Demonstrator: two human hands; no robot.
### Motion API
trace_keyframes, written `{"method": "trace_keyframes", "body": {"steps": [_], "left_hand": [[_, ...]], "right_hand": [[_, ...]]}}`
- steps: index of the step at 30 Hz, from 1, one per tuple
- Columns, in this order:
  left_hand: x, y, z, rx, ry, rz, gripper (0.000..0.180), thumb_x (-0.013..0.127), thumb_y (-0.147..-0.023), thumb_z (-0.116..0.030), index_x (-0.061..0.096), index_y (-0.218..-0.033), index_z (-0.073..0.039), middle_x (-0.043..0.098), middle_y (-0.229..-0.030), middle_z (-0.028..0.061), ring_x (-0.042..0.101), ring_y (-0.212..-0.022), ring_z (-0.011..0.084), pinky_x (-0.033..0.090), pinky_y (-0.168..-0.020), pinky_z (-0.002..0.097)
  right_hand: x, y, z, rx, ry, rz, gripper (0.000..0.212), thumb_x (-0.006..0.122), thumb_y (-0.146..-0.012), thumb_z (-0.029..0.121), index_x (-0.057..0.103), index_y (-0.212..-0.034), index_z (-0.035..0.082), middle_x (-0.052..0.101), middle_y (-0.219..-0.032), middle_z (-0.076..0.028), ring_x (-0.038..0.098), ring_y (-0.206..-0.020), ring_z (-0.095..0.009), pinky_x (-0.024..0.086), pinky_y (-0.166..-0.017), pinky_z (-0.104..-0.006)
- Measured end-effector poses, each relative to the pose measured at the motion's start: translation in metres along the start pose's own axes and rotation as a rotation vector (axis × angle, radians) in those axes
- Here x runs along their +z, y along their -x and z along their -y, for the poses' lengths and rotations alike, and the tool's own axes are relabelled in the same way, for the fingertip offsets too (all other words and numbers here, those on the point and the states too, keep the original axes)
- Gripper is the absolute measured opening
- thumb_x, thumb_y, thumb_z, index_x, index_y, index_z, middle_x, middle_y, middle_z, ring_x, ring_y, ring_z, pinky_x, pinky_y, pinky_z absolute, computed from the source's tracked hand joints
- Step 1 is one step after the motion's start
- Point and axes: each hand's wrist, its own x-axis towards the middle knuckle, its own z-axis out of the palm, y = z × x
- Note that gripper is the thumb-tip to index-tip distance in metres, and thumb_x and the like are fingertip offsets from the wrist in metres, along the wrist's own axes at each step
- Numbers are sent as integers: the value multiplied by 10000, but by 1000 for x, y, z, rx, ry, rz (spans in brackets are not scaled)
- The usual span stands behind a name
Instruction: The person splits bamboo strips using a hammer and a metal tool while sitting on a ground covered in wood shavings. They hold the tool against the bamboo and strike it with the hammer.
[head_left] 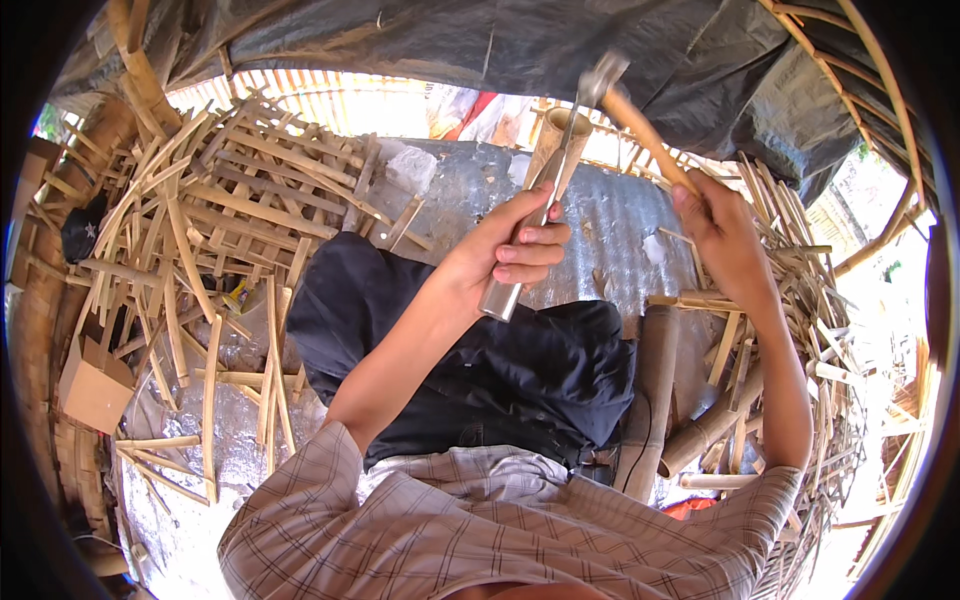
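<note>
My left hand (520, 240) is closed around the shiny cylindrical metal handle (500, 298) of a long, narrow bladed tool that looks like a knife. Its blade (571, 135) points away from me and lies across the open end of a bamboo tube (549, 140). Whether the edge has entered the bamboo cannot be made out, and the tube's lower part is hidden behind my left hand. To the right, my right hand (722, 225) grips the wooden handle of a hammer (645, 133). The blurred hammer head (603, 78) is beside the blade's far tip.
Bamboo strips (265, 170) are heaped on the left, and more strips (800, 280) lie on the right. A thick bamboo pole (650, 400) runs beside my right leg. A cardboard box (96, 385) stands far left. Dark plastic sheeting (440, 45) hangs ahead above a grey metallic sheet (630, 235).
</note>
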Motion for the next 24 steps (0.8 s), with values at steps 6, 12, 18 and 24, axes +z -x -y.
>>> {"method": "trace_keyframes", "body": {"steps": [6,12,18,24], "left_hand": [[6,-1,6,-64,139,31,303,476,-1074,-268,488,-939,3,372,-662,-16,325,-393,5,327,-258,158],[8,-5,16,-77,119,68,303,472,-1076,-267,487,-941,3,380,-675,-19,325,-399,-1,326,-260,150],[10,-4,12,-30,108,15,294,483,-1072,-265,478,-942,-2,382,-676,-21,340,-409,-1,327,-262,150],[7,-3,7,-27,108,26,293,491,-1068,-257,467,-940,6,379,-672,-12,335,-392,2,330,-258,147]], "right_hand": [[22,2,-4,-98,72,-145,285,531,-1041,258,587,-1043,-21,503,-623,-251,450,-561,-417,383,-563,-480],[2,-1,13,-84,-12,-231,283,529,-1048,269,569,-1078,-9,519,-629,-234,418,-538,-416,368,-536,-470],[27,11,-22,-276,145,-268,293,554,-1039,275,563,-1038,-18,461,-577,-173,419,-490,-339,347,-517,-457],[3,3,-4,28,-98,-270,293,557,-1038,264,534,-982,-22,479,-610,-172,390,-482,-249,337,-500,-415]]}}
